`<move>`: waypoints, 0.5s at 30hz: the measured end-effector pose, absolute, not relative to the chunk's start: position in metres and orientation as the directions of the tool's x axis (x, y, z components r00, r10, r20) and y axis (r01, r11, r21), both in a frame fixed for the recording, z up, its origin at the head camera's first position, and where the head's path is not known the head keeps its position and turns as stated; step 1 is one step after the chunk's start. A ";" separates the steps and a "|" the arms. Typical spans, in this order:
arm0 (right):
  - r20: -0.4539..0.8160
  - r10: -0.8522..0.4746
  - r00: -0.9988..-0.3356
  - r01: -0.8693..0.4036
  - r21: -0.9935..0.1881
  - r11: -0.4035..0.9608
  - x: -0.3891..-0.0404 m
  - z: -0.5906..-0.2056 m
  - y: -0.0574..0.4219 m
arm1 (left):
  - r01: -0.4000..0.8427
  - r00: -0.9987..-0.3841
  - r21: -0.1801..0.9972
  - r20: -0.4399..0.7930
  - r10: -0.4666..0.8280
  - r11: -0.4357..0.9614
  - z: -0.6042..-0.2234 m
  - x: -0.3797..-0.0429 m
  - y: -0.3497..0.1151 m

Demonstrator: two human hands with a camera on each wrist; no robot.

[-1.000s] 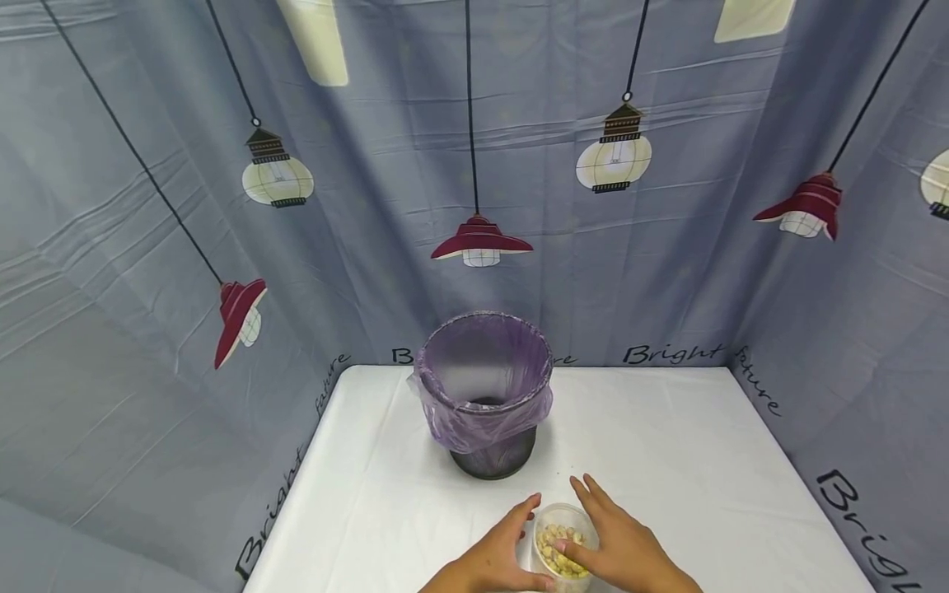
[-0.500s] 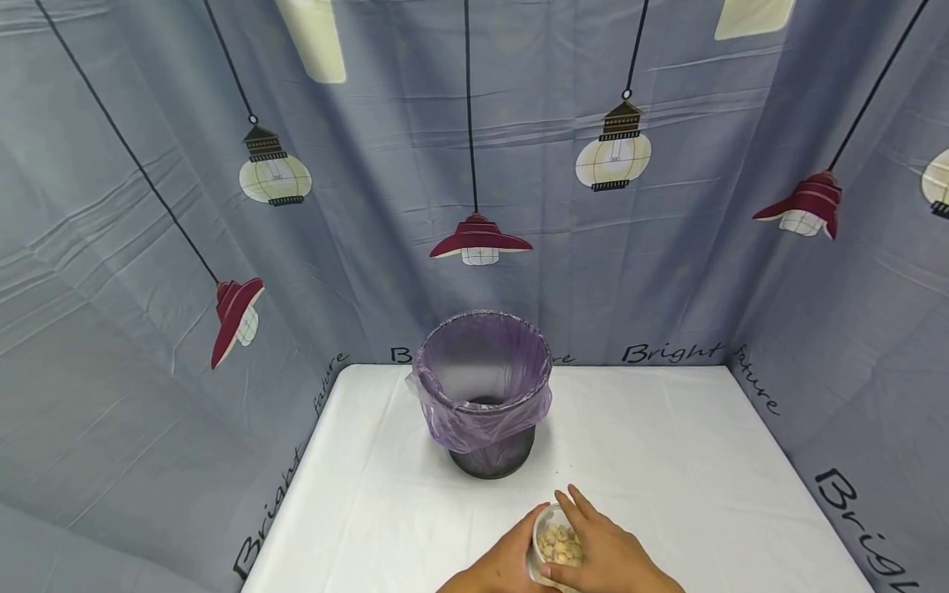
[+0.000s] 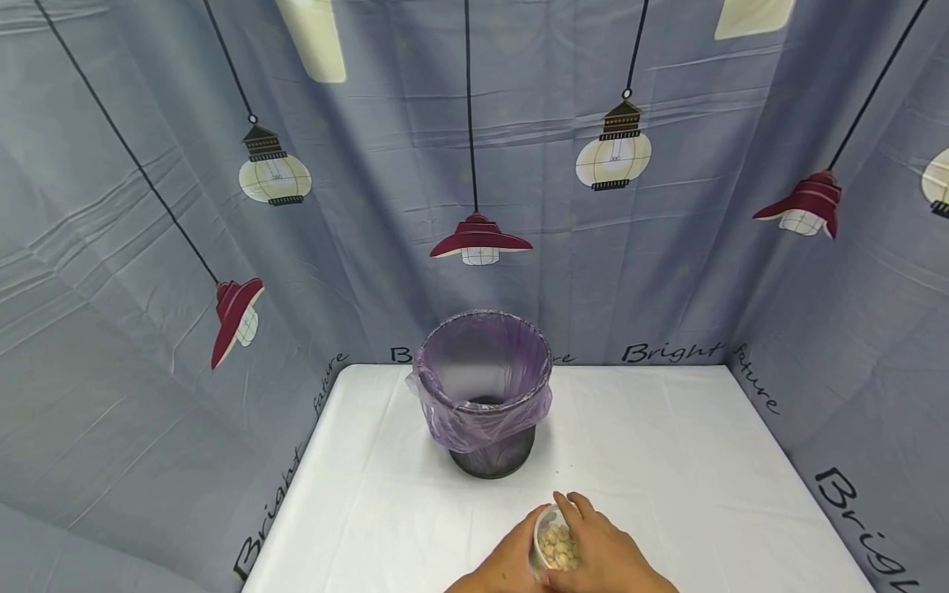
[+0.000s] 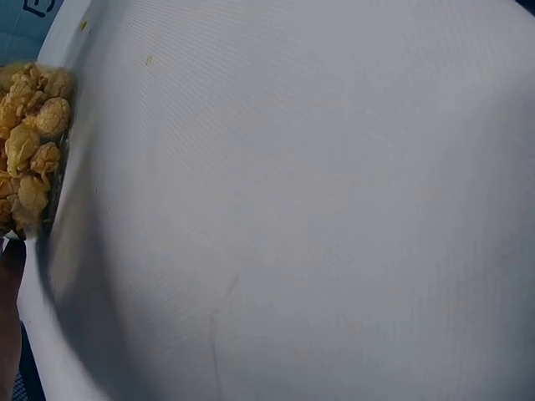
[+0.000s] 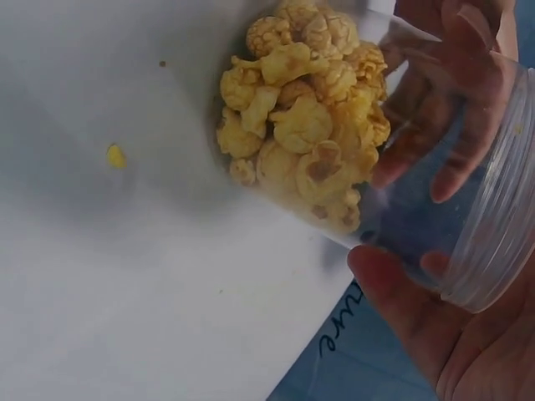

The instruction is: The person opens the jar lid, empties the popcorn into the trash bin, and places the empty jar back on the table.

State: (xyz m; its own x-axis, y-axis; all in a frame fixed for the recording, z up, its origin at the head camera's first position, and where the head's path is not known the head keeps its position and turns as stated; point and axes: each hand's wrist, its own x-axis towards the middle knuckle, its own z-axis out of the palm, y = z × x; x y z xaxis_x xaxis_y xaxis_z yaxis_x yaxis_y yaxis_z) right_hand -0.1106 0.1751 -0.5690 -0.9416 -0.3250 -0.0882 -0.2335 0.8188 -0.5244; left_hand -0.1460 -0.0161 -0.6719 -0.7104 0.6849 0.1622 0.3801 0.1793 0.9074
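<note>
A clear plastic jar (image 5: 418,213) holds yellow popcorn (image 3: 558,547) close to the near side of the table. My left hand (image 3: 506,558) wraps its left side. From the right, my right hand (image 3: 610,553) grips the jar, its fingers lying over the rim and partly covering the mouth. The right wrist view shows the popcorn gathered at the jar's bottom through the clear wall, with the threaded neck at the right edge. In the left wrist view, only part of the popcorn (image 4: 29,146) and a dark fingertip (image 4: 12,263) appear at the left edge.
Beyond the hands stands a dark mesh trash bin (image 3: 495,455) with a purple bag (image 3: 482,424) folded over its rim. A yellow crumb (image 5: 115,155) and smaller specks lie on the white tabletop (image 3: 667,461). A blue-grey curtain (image 3: 400,165) printed with lamps surrounds the table.
Both hands have drawn in around the jar; earlier they were spread beside it. The right hand has shifted left and covers more of the mouth. The bin stays where it was.
</note>
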 end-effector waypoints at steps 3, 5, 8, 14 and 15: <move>-0.052 -0.324 -0.945 -0.252 -0.519 0.817 -0.111 -0.570 0.174 | 0.395 -0.719 0.896 0.162 0.676 0.205 -0.669 -0.145 -0.016; -0.020 -0.305 -0.952 -0.253 -0.511 0.822 -0.111 -0.569 0.173 | 0.419 -0.720 0.882 0.178 0.670 0.216 -0.666 -0.146 -0.015; 0.013 -0.259 -0.966 -0.231 -0.495 0.838 -0.113 -0.565 0.172 | 0.487 -0.723 0.833 0.218 0.656 0.260 -0.659 -0.148 -0.015; 0.021 -0.189 -0.982 -0.177 -0.464 0.868 -0.119 -0.550 0.168 | 0.591 -0.728 0.721 0.285 0.623 0.361 -0.637 -0.158 -0.016; 0.024 -0.185 -0.983 -0.175 -0.455 0.873 -0.120 -0.547 0.168 | 0.603 -0.729 0.701 0.291 0.620 0.380 -0.632 -0.161 -0.017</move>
